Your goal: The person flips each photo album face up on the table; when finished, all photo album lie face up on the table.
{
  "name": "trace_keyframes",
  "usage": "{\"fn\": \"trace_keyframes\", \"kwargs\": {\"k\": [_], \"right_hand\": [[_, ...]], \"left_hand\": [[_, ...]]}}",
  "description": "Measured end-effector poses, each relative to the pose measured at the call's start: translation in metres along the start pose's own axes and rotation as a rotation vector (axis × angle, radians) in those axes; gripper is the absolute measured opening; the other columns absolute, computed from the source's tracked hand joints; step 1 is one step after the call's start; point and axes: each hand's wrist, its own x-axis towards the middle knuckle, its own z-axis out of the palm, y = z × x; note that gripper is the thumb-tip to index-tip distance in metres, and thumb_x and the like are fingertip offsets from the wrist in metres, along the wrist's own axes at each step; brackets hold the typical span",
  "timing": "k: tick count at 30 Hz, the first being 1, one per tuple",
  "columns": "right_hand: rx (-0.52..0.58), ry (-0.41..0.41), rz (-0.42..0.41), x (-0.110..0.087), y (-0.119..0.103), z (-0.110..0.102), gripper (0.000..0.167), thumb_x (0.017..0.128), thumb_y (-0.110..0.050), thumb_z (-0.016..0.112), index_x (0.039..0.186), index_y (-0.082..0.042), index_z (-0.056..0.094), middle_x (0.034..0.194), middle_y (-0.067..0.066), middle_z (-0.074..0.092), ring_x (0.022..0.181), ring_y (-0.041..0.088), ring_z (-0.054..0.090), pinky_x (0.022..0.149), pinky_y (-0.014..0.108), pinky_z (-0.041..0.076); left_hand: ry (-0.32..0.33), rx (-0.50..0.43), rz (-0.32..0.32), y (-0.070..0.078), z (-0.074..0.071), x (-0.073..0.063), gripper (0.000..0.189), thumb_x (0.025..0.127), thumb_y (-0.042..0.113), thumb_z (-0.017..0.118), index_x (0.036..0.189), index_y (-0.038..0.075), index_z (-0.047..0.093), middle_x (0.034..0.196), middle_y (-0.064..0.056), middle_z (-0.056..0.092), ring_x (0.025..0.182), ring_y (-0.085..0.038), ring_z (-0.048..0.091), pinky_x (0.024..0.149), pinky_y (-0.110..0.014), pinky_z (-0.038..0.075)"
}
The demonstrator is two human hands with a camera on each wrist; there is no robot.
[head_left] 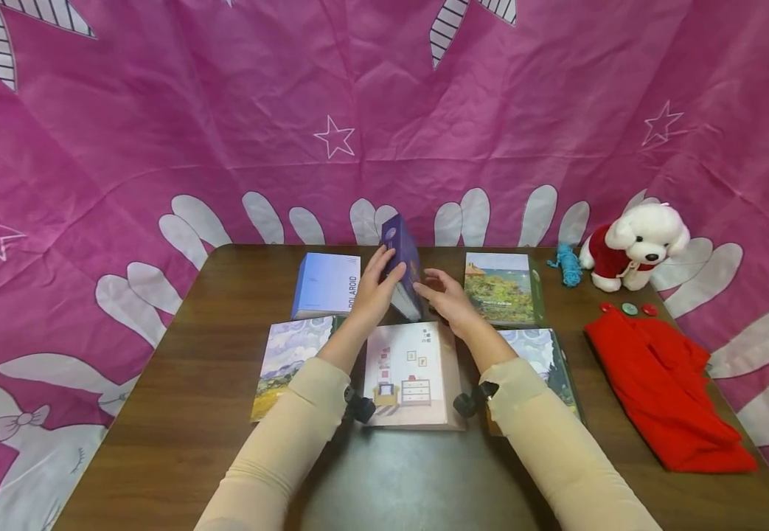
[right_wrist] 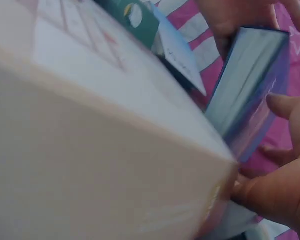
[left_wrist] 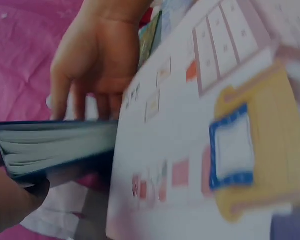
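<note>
A thick purple photo album (head_left: 402,254) stands tilted on edge at the table's back, between both hands. My left hand (head_left: 372,289) holds it from the left, fingers along its side and thumb near its upper edge. From the other side my right hand (head_left: 449,301) touches the purple cover with loosely bent fingertips. In the right wrist view the album's page edges (right_wrist: 240,75) face the camera, with the right hand (right_wrist: 285,165) beside the cover. Just in front lies a thick white album (head_left: 400,376) with a drawn room on its cover.
A blue Polaroid album (head_left: 326,284) and a landscape album (head_left: 291,350) lie at left. Two more painted albums, one behind (head_left: 498,287) and one nearer (head_left: 543,354), lie at right. Farther right are blue yarn (head_left: 566,265), a plush dog (head_left: 639,243) and red cloth (head_left: 666,391).
</note>
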Motion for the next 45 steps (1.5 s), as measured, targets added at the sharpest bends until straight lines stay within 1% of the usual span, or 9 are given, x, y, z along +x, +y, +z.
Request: {"fn": "trace_keyframes", "kwargs": {"k": [3,8,15,20,22,27,32,41,45], "right_hand": [[-0.039,-0.035,0.063,0.001,0.003,-0.004,0.069,0.102,-0.031,0.061,0.158,-0.006,0.029,0.162,0.018,0.030,0.147,0.035,0.032,0.119,0.051,0.029],[-0.073,-0.030,0.102,-0.002,0.006,-0.011,0.071,0.104,-0.032,0.057,0.160,-0.005,0.023,0.167,0.015,0.020,0.154,0.031,0.017,0.123,0.050,0.017],[-0.175,0.028,0.074,-0.008,0.012,-0.011,0.069,0.104,-0.035,0.055,0.159,-0.005,0.027,0.165,0.016,0.023,0.153,0.032,0.020,0.121,0.050,0.023],[-0.228,0.057,0.062,-0.014,0.012,-0.008,0.064,0.103,-0.029,0.054,0.157,-0.002,0.031,0.164,0.019,0.027,0.151,0.034,0.023,0.119,0.051,0.029],[-0.230,0.072,0.064,-0.015,0.012,-0.008,0.063,0.102,-0.027,0.054,0.156,-0.003,0.034,0.163,0.019,0.028,0.151,0.034,0.023,0.119,0.051,0.030],[-0.173,0.100,0.068,-0.016,0.011,-0.011,0.062,0.102,-0.026,0.054,0.156,-0.003,0.033,0.163,0.020,0.027,0.151,0.036,0.024,0.120,0.052,0.026],[-0.106,0.114,0.051,-0.020,0.010,-0.018,0.060,0.103,-0.018,0.051,0.157,-0.001,0.029,0.162,0.021,0.029,0.150,0.036,0.026,0.121,0.052,0.024],[0.038,0.159,-0.022,-0.026,0.001,-0.041,0.058,0.102,-0.005,0.046,0.157,0.002,0.027,0.158,0.024,0.034,0.147,0.034,0.032,0.121,0.044,0.027],[-0.002,0.204,-0.072,-0.032,-0.003,-0.058,0.057,0.103,-0.007,0.046,0.156,0.002,0.029,0.154,0.024,0.038,0.144,0.034,0.036,0.120,0.042,0.029]], "left_hand": [[-0.007,0.017,-0.055,-0.003,-0.003,0.000,0.069,0.102,0.049,0.051,0.159,0.014,0.034,0.168,-0.003,0.022,0.153,-0.026,0.023,0.123,-0.041,0.022],[-0.021,-0.100,-0.152,-0.015,-0.004,0.000,0.071,0.102,0.049,0.049,0.161,0.015,0.029,0.165,-0.009,0.028,0.151,-0.030,0.026,0.123,-0.044,0.021],[-0.072,-0.176,-0.205,-0.023,-0.002,0.003,0.071,0.103,0.048,0.043,0.162,0.014,0.024,0.167,-0.010,0.023,0.153,-0.030,0.019,0.123,-0.049,0.019],[-0.106,-0.131,-0.282,-0.029,-0.001,0.004,0.079,0.103,0.059,0.034,0.163,0.011,0.016,0.170,-0.006,0.012,0.156,-0.026,0.007,0.125,-0.046,0.007],[-0.107,-0.092,-0.292,-0.030,-0.001,0.005,0.081,0.103,0.062,0.031,0.163,0.010,0.018,0.169,-0.007,0.015,0.155,-0.027,0.009,0.125,-0.045,0.008],[0.000,-0.019,-0.259,-0.029,0.000,0.004,0.075,0.104,0.061,0.033,0.159,0.011,0.032,0.163,-0.010,0.034,0.152,-0.031,0.025,0.123,-0.049,0.016],[0.089,-0.005,-0.203,-0.024,0.004,0.002,0.066,0.107,0.052,0.037,0.158,0.010,0.034,0.160,-0.010,0.039,0.149,-0.030,0.031,0.122,-0.047,0.022],[-0.008,0.032,-0.118,-0.006,0.032,-0.007,0.067,0.106,0.052,0.040,0.159,0.012,0.033,0.159,-0.012,0.039,0.145,-0.030,0.039,0.119,-0.048,0.031],[-0.033,0.032,-0.072,-0.003,0.055,-0.008,0.065,0.107,0.047,0.042,0.158,0.007,0.034,0.159,-0.013,0.040,0.144,-0.030,0.040,0.119,-0.043,0.031]]}}
